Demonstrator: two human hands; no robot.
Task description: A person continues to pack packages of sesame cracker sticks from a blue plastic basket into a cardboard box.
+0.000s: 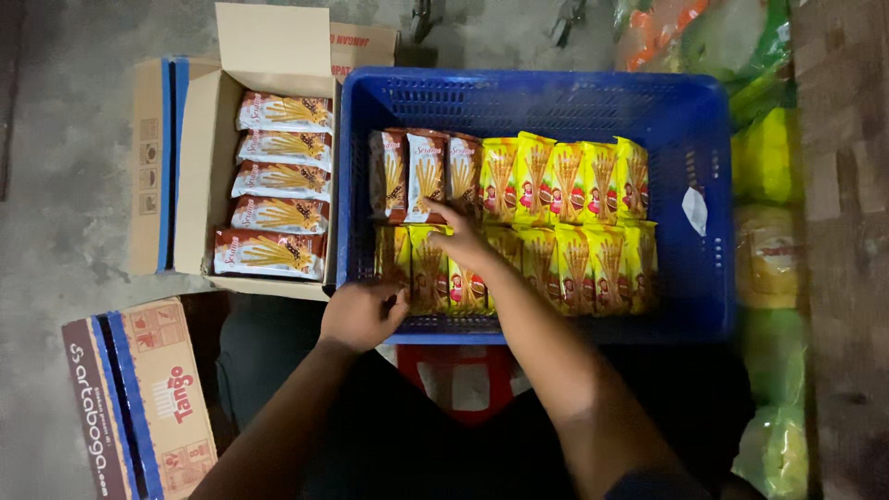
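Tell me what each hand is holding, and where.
Right hand grips a brown snack packet by its lower edge; left hand rests on the yellow packets' near end.

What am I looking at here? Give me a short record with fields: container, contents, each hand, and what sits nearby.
container: blue plastic crate
contents: yellow snack packets in two rows, brown snack packets at the back left
left hand: at the crate's near edge, touching the front row
right hand: reaching in, fingers on the brown packets
nearby: open cardboard box holding more brown packets, a closed carton on the floor
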